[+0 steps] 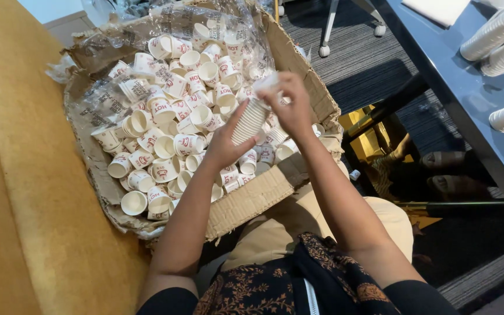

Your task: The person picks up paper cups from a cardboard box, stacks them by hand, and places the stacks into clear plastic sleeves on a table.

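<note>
- A torn cardboard box point(298, 175), lined with clear plastic film point(164, 23), rests on the yellow seat point(24, 192) in front of the person and is full of loose small paper cups point(164, 146), well within reach of both hands.
- The nested stack of cups point(251, 119) is held tilted above the box; the left hand point(226, 146) is curled around its lower end and should keep it firm and in line.
- The right hand point(293, 105) pinches what looks like one more cup point(266, 81) at the stack's top end, though glare blurs it; it should go on square to the stack, pressed lightly so the rim does not crush.
</note>
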